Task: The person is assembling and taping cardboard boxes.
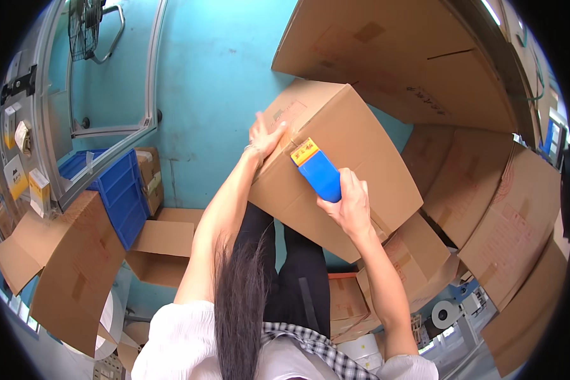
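A large brown cardboard carton [361, 152] is tilted in front of my legs, with its flaps closed. My left hand [267, 136] lies against the carton's left upper side near an edge, fingers spread and slightly blurred. In my right hand [350, 206] is a blue tape dispenser [321, 176] with a yellow, dark-printed front end. My fingers wrap round its near end. The yellow end lies over the carton near the edge beside my left hand; whether it touches the cardboard I cannot tell.
Large flattened cartons [399, 57] lean at the upper right, with more cartons [465, 183] below them. A blue plastic crate [121, 196] and open cartons [82, 253] stand at left. A metal frame [155, 63] and a fan [85, 28] are at upper left on the turquoise floor [215, 69].
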The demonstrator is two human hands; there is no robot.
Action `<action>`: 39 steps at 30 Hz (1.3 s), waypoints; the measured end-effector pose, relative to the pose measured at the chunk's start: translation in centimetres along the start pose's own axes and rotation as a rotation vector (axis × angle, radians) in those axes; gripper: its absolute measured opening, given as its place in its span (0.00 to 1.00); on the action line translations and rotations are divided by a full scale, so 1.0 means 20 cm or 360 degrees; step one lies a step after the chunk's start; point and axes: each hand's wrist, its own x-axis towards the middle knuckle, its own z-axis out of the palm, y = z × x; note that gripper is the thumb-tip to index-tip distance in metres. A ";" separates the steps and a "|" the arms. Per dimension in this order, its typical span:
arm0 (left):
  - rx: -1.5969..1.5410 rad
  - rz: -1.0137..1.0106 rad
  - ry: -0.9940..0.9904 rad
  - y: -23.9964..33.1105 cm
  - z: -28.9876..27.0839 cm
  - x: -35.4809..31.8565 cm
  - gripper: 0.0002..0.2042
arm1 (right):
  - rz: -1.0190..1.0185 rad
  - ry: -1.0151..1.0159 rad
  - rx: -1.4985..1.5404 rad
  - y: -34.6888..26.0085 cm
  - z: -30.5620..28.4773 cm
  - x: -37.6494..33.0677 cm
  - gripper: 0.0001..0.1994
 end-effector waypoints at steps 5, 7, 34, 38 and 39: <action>-0.0348 0.0559 -0.0552 0.18 -0.04 -0.11 0.38 | -0.0063 0.0155 0.0050 0.15 -0.01 -0.06 0.26; -0.0432 0.0879 -0.0558 0.11 -0.02 -0.17 0.32 | -0.0055 0.0183 0.0072 0.13 0.03 -0.04 0.27; 0.0631 0.0524 0.0888 0.35 0.23 -0.50 0.30 | 0.1158 -0.0248 0.0290 1.76 -0.24 -1.30 0.15; 0.0671 0.0729 0.1020 0.27 0.05 -0.36 0.32 | 0.1908 0.0922 0.2421 1.71 0.26 -1.41 0.13; 0.0628 0.0742 0.0994 0.29 0.05 -0.36 0.32 | 0.2075 0.1305 0.2949 1.62 0.32 -1.39 0.16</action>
